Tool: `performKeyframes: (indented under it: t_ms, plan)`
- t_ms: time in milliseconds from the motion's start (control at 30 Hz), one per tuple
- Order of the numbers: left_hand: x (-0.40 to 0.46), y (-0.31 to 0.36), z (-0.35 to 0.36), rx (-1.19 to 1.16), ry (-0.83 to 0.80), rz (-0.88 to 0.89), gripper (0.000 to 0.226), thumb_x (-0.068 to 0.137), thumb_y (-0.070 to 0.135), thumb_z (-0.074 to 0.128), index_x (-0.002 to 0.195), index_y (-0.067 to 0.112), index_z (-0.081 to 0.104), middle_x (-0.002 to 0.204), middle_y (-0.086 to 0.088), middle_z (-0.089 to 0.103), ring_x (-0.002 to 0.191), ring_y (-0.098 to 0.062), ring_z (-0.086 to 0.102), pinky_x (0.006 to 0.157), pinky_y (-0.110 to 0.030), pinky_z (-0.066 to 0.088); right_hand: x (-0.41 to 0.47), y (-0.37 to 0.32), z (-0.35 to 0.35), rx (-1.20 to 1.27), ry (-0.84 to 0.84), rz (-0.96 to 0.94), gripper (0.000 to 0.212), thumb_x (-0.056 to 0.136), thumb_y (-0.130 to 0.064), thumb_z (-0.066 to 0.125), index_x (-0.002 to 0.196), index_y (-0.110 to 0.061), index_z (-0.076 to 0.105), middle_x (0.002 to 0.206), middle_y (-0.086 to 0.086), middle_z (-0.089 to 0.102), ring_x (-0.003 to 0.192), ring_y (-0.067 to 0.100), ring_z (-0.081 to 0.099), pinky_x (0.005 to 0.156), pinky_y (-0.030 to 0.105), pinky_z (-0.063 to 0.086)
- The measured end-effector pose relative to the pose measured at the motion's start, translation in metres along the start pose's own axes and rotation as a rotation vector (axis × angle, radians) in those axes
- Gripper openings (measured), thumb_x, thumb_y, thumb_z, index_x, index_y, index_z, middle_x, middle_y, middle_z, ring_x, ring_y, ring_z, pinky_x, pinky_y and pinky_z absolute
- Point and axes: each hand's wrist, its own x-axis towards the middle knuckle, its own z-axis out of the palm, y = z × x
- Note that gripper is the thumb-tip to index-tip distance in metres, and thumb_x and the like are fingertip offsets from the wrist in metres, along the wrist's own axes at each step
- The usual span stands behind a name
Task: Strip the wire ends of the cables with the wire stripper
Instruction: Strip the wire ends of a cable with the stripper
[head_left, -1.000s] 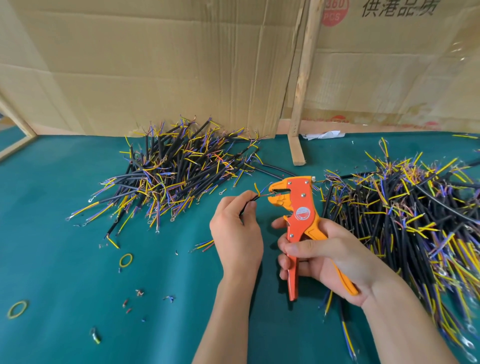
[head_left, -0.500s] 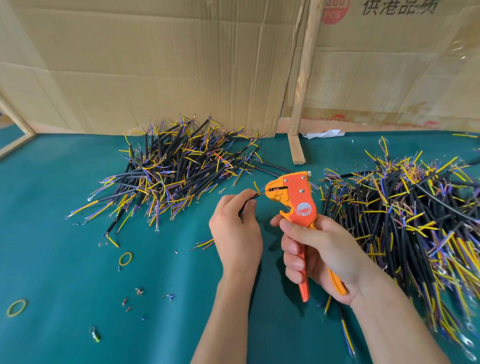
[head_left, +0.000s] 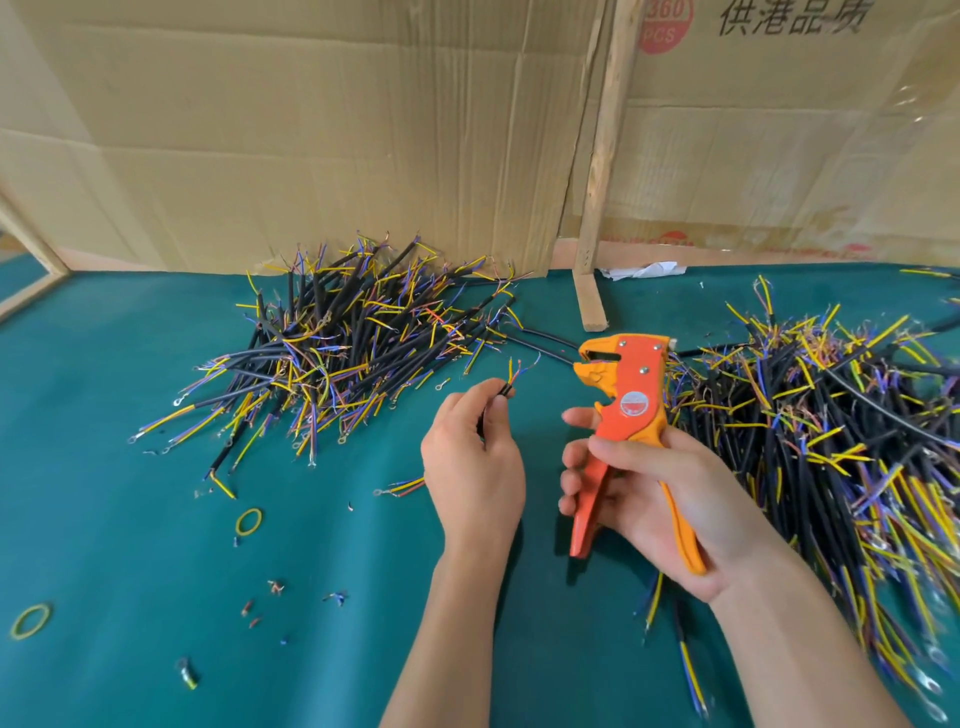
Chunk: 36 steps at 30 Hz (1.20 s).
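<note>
Head view
Left hand: the left hand (head_left: 470, 462) pinches a short black cable (head_left: 500, 396) between thumb and fingers, above the table (head_left: 130, 519).
Cable: its upper end points up and to the right; thin coloured wires (head_left: 519, 370) spread out of the black jacket. These wire ends are near the stripper head but do not touch it. The other end of the cable comes out below the hand, to the left, with coloured wires and a small ring terminal.
Right hand: the right hand (head_left: 657, 499) grips the two handles of the stripper (head_left: 623, 410); the fingers curl around the red handle and the orange handle lies along the palm.
Stripper: orange and red, held upright, its head turned to the left toward the cable. The mouth shows a dark gap; no wire is seen in it.
Left pile: many black cables (head_left: 337, 348) with yellow, blue and red wires lie in a heap behind the left hand, near the cardboard (head_left: 311, 156).
Right pile: a bigger heap of cables (head_left: 831, 415) lies behind and beside the right hand.
Table: green cover, with two yellow rubber bands (head_left: 248, 521) and small pieces of insulation (head_left: 275, 587) at the left front.
Post: a wooden post (head_left: 597, 208) stands between the cardboard sheets.
</note>
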Motion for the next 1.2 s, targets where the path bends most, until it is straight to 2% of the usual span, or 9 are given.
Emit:
performKeyframes:
  t_ms: [100, 267, 467, 700, 767, 1000, 1200]
  plan:
    - [-0.0014, 0.0011, -0.0002, 0.011, -0.024, 0.019, 0.019, 0.097, 0.010, 0.057, 0.099, 0.022, 0.072, 0.089, 0.005, 0.065, 0.077, -0.020, 0.057, 0.068, -0.038, 0.047, 0.0003, 0.0008, 0.0019, -0.013, -0.027, 0.036, 0.042, 0.077, -0.006, 0.073, 0.117, 0.003, 0.070, 0.090, 0.025, 0.063, 0.074, 0.035, 0.062, 0.068, 0.047, 0.057]
    - [-0.0016, 0.0010, -0.0005, 0.008, -0.027, 0.035, 0.020, 0.098, 0.009, 0.056, 0.099, 0.021, 0.071, 0.089, 0.005, 0.064, 0.075, -0.019, 0.055, 0.067, -0.036, 0.045, -0.0031, -0.0007, -0.0006, -0.027, -0.063, 0.081, 0.046, 0.076, -0.002, 0.072, 0.121, 0.005, 0.066, 0.092, 0.026, 0.063, 0.075, 0.037, 0.062, 0.068, 0.047, 0.057]
    - [-0.0011, 0.0010, -0.0010, 0.022, -0.030, 0.069, 0.020, 0.097, 0.006, 0.056, 0.100, 0.017, 0.072, 0.090, 0.003, 0.065, 0.087, -0.026, 0.058, 0.078, -0.042, 0.047, -0.0074, -0.0055, -0.0041, -0.006, -0.188, 0.112, 0.060, 0.069, 0.001, 0.076, 0.127, 0.005, 0.064, 0.096, 0.024, 0.062, 0.077, 0.036, 0.061, 0.073, 0.048, 0.056]
    - [-0.0013, 0.0000, -0.0009, 0.080, -0.011, 0.101, 0.021, 0.097, 0.006, 0.057, 0.099, 0.021, 0.072, 0.091, 0.006, 0.068, 0.090, -0.024, 0.051, 0.078, -0.032, 0.038, -0.0063, -0.0043, -0.0055, -0.005, -0.194, 0.124, 0.062, 0.067, 0.002, 0.077, 0.127, 0.004, 0.064, 0.096, 0.024, 0.062, 0.077, 0.036, 0.061, 0.073, 0.048, 0.056]
    - [-0.0013, 0.0006, -0.0003, 0.091, -0.007, 0.098, 0.021, 0.097, 0.007, 0.057, 0.099, 0.021, 0.072, 0.091, 0.006, 0.068, 0.090, -0.023, 0.049, 0.078, -0.033, 0.037, -0.0064, -0.0046, -0.0065, -0.006, -0.196, 0.128, 0.062, 0.067, 0.002, 0.078, 0.127, 0.004, 0.063, 0.095, 0.023, 0.061, 0.077, 0.036, 0.061, 0.072, 0.049, 0.056]
    - [-0.0011, 0.0000, -0.0005, 0.106, -0.006, 0.102, 0.022, 0.098, 0.008, 0.056, 0.101, 0.021, 0.073, 0.092, 0.005, 0.068, 0.091, -0.024, 0.047, 0.080, -0.039, 0.039, -0.0062, -0.0019, -0.0031, -0.053, -0.200, 0.136, 0.055, 0.070, 0.002, 0.078, 0.123, 0.005, 0.064, 0.088, 0.022, 0.058, 0.075, 0.036, 0.060, 0.070, 0.048, 0.055]
    - [-0.0008, 0.0006, 0.0002, 0.102, 0.001, 0.098, 0.021, 0.098, 0.007, 0.057, 0.101, 0.020, 0.074, 0.092, 0.004, 0.069, 0.089, -0.024, 0.046, 0.081, -0.034, 0.038, -0.0048, -0.0001, 0.0027, -0.007, -0.149, 0.132, 0.028, 0.080, -0.007, 0.078, 0.106, -0.003, 0.070, 0.075, 0.015, 0.050, 0.062, 0.030, 0.053, 0.059, 0.042, 0.051]
